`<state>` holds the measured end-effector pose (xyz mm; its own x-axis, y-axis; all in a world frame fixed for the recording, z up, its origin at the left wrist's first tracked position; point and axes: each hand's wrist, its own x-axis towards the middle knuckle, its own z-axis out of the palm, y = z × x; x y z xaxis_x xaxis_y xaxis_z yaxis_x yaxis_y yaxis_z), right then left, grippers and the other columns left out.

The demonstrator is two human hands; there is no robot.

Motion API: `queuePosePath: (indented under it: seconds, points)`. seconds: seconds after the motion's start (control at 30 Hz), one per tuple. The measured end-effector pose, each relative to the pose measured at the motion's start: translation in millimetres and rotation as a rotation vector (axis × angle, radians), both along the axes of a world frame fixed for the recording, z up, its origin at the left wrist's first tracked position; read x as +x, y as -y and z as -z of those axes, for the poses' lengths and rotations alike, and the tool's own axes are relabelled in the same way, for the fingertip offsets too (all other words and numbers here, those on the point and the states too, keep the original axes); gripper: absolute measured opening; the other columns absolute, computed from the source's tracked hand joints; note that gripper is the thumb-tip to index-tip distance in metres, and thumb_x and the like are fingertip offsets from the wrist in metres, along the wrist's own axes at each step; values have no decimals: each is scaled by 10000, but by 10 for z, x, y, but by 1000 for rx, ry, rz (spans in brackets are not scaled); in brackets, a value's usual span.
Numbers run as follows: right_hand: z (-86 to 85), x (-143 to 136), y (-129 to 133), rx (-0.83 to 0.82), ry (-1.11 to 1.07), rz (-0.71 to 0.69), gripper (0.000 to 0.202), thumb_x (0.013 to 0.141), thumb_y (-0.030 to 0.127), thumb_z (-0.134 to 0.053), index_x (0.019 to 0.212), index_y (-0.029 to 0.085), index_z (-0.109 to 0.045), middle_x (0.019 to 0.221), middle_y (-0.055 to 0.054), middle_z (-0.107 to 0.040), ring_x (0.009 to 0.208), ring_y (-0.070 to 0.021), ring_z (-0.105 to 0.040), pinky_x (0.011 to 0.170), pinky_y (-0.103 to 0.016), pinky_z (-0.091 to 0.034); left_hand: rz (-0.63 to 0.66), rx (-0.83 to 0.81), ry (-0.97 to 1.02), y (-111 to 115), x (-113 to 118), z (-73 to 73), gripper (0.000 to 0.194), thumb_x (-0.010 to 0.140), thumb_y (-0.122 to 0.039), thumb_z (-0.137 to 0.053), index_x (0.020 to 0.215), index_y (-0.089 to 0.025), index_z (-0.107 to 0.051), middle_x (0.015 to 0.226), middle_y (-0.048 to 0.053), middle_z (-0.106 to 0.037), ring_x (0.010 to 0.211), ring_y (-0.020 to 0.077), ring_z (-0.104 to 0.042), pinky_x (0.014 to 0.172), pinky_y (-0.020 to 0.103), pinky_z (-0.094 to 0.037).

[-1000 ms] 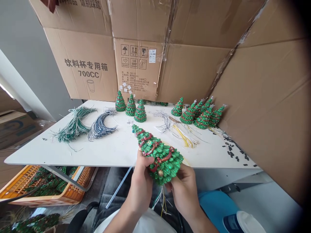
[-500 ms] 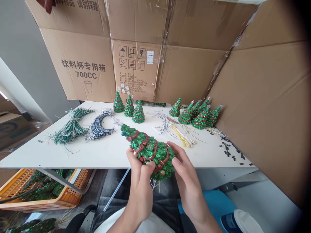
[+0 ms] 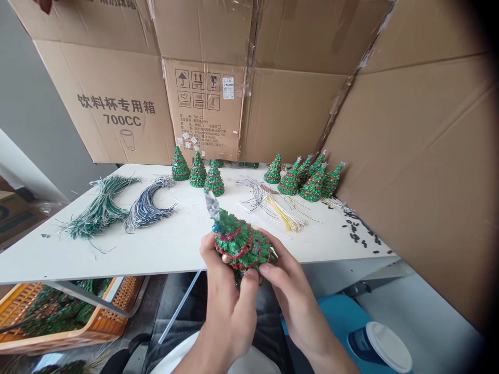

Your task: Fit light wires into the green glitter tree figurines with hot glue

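A green tree ornament (image 3: pixel 237 239) with red garlands, small baubles and a clear star at its tip is held over the table's front edge, its tip tilted up and to the left. My left hand (image 3: pixel 230 291) grips its left and lower side, thumb on the front. Around the right side of the tree, my right hand (image 3: pixel 288 280) has its fingers closed, the thumb near the base. Both palms and the underside of the tree are hidden.
Several small trees (image 3: pixel 214 179) stand along the back of the white table (image 3: pixel 187 249). Green wires (image 3: pixel 101 205), blue wires (image 3: pixel 148 208) and yellow wires (image 3: pixel 286 213) lie there too. An orange basket (image 3: pixel 105 317) is below left; a lidded tub (image 3: pixel 384 345) sits lower right.
The held tree has been tipped so that its star points more upward and toward me, and it looks shorter. My right hand has closed in around it. The camera view has shifted slightly.
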<state>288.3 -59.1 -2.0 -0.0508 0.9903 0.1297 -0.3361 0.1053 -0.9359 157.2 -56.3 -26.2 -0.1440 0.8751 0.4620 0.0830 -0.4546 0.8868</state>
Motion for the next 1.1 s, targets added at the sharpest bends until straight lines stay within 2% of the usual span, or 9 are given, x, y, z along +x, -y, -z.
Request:
queuePosePath:
  seconds: [0.47, 0.67, 0.83, 1.1]
  points:
    - [50, 15, -11, -110, -31, 12, 608, 969, 438, -889, 1540, 341, -705, 1583, -32, -768, 1594, -332, -616, 1215, -443, -613, -14, 4, -27, -9, -39, -30, 419, 1104, -204, -555, 1492, -295, -428, 1412, 78, -546, 1262, 272, -568, 1145, 430, -467]
    - [36, -8, -18, -105, -8, -5, 613, 964, 437, -896, 1535, 322, -705, 1566, -48, -775, 1498, -316, -694, 1214, -434, -606, -22, -1, -38, -5, -40, -51, 460, 1089, -195, -560, 1522, -303, -445, 1428, 81, -540, 1294, 282, -566, 1163, 442, -458]
    - [-3, 4, -44, -73, 48, -7, 606, 971, 449, -890, 1532, 303, -711, 1527, -69, -792, 1429, -320, -736, 1201, -439, -612, 20, -25, -27, -8, -73, -63, 527, 1092, -208, -542, 1590, -277, -383, 1501, 118, -549, 1350, 310, -583, 1177, 477, -447]
    - [-64, -9, -44, 7, 174, -6, 563, 1009, 545, -859, 1499, 298, -734, 1511, -96, -795, 1377, -335, -764, 1209, -465, -594, -25, -67, 18, 23, -37, -192, 469, 1085, -247, -487, 1546, -235, -400, 1450, 135, -598, 1311, 324, -615, 1158, 519, -451]
